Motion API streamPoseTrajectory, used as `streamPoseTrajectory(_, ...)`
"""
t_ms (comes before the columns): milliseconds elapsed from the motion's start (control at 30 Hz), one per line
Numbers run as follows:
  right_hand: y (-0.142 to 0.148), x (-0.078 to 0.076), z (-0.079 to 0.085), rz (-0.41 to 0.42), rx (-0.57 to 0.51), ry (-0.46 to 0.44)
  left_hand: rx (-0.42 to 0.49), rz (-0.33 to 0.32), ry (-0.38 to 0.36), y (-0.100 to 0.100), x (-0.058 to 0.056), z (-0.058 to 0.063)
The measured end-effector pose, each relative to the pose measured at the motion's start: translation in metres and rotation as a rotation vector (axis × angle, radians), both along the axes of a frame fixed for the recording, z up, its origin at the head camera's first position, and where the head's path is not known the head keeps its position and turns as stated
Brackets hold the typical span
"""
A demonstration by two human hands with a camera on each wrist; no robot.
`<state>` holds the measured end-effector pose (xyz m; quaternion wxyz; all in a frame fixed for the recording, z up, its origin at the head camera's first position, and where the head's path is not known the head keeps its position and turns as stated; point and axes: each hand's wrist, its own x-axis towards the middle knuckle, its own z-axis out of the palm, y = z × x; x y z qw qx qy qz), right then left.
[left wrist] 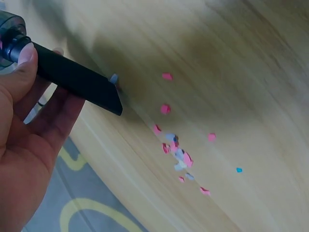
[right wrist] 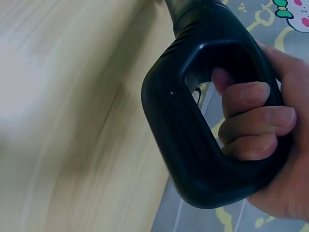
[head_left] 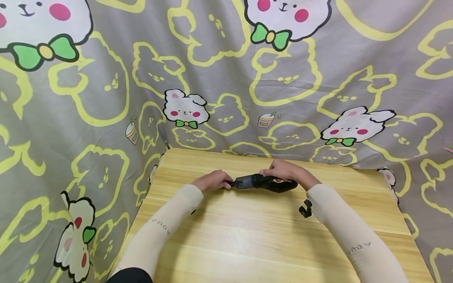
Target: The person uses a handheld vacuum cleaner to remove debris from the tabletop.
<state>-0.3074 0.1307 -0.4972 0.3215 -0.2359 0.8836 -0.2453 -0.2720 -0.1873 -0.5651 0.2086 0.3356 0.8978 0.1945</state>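
A black handheld vacuum cleaner (head_left: 261, 182) with a see-through dust cup (head_left: 245, 182) is held between both hands over the far part of the table. My right hand (head_left: 284, 170) grips its looped handle (right wrist: 166, 123), several fingers curled through the opening. At the other end, my left hand (head_left: 213, 180) pinches the flat black nozzle (left wrist: 79, 79), thumb on one side and fingers on the other. In the left wrist view, the slanted tip of the nozzle is close to a pale scrap (left wrist: 114, 78). Beyond it lie several small pink scraps (left wrist: 188, 159), some greyish ones and a blue bit (left wrist: 239, 170).
The light wooden table (head_left: 240, 239) ends at a grey patterned curtain (head_left: 226, 78) along its back and sides. A small black bracket (head_left: 306, 208) shows beside the right sleeve (head_left: 339, 220).
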Motion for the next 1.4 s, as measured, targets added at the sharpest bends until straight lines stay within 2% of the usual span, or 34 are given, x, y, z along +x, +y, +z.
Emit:
streamPoseTrajectory(200, 0.007, 0.006, -0.006, -0.018, -0.016, -0.032, -0.011, -0.028, 0.014, 0.004, 0.007, -0.002)
streamPoseTrajectory(433, 0.009, 0.015, -0.011, -0.012, -0.043, -0.033, -0.034, -0.006, 0.002, 0.005, 0.014, -0.001)
streamPoseTrajectory(733, 0.001, 0.028, -0.015, 0.041, -0.045, 0.072, -0.003, 0.048, -0.055, -0.003, 0.022, -0.003)
streamPoseTrajectory(967, -0.003, 0.035, -0.017, 0.056, -0.049, 0.091, 0.008, 0.053, -0.079, -0.006, 0.027, -0.002)
streamPoseTrajectory(1100, -0.007, 0.038, -0.018, 0.085, -0.051, 0.132, 0.004, 0.058, -0.077, -0.011, 0.03, -0.002)
streamPoseTrajectory(1400, -0.024, 0.044, -0.006, 0.141, 0.004, 0.283, 0.014, 0.113, -0.096, -0.021, 0.029, 0.002)
